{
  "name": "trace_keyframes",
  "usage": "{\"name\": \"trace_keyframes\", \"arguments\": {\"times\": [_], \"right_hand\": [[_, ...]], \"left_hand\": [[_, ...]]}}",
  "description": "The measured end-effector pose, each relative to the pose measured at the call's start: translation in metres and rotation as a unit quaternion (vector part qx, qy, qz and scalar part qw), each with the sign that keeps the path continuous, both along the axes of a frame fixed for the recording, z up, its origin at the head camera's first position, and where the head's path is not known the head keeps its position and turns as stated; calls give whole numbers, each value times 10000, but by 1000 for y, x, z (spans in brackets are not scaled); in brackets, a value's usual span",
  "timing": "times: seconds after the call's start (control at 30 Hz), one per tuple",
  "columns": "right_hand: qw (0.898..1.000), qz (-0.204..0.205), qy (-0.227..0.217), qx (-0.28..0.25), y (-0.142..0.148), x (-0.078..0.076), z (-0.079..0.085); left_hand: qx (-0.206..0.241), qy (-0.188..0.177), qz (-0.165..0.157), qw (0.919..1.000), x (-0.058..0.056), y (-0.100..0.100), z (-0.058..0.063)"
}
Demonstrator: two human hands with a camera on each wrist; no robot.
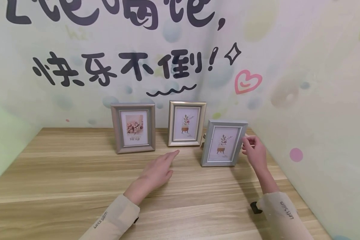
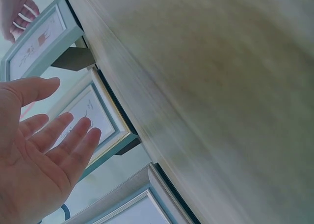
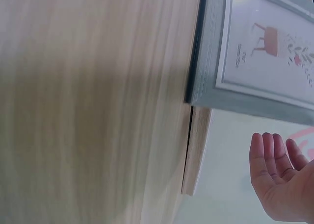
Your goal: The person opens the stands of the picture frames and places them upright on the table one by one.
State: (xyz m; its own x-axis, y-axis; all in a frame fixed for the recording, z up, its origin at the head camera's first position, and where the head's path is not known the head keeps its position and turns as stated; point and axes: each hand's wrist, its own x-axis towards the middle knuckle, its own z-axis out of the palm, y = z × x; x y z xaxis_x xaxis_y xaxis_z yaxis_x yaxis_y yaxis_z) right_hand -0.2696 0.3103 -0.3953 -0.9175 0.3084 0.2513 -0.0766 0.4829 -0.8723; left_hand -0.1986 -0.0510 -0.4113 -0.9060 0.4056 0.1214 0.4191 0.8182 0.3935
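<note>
Three picture frames stand upright on the wooden table. The pinkish-brown frame [image 1: 115, 128] is on the left, the pale gold frame [image 1: 171, 123] in the middle, and the blue-grey frame [image 1: 206, 146] nearer on the right, its back leg [image 2: 73, 59] visible in the left wrist view. My left hand [image 1: 156, 171] reaches over the tabletop, fingers extended toward the gold frame, with nothing in it. Beside the blue-grey frame's right edge is my right hand [image 1: 256, 152], its fingers loosely bent; in the right wrist view a gap separates this hand [image 3: 282, 180] from the frame.
The wooden table [image 1: 78, 180] meets a printed back wall [image 1: 87, 96] with dark lettering and a pale right wall [image 1: 327, 116]. Wood also shows beyond the blue-grey frame [image 3: 198, 150] in the right wrist view.
</note>
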Motion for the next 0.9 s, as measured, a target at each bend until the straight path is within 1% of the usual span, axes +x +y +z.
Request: {"name": "trace_keyframes", "arguments": {"times": [0.2, 0.33, 0.47, 0.57, 0.67, 0.77, 0.9], "right_hand": [[9999, -84, -88, 34, 9, -2, 1], [9996, -269, -74, -48, 15, -5, -1], [9989, -390, -219, -135, 22, -10, -2], [9980, -317, -529, -151, 28, -14, -4], [9948, -182, -1001, -15, 35, -20, -6], [9887, 32, -1494, 117, 41, -28, -10], [9797, 288, -1982, 106, 47, -39, -17]], "left_hand": [[-14, -3, 17, 10000, 0, -1, 0], [-14, -25, 28, 10000, 0, -1, 0], [-6, -37, 41, 10000, 1, -2, 0], [-15, -60, 63, 10000, 1, -2, 0], [-33, -77, 80, 9999, 1, -3, 0], [-44, -82, 87, 9999, 1, -3, 0], [-48, -94, 96, 9999, 1, -4, -1]]}}
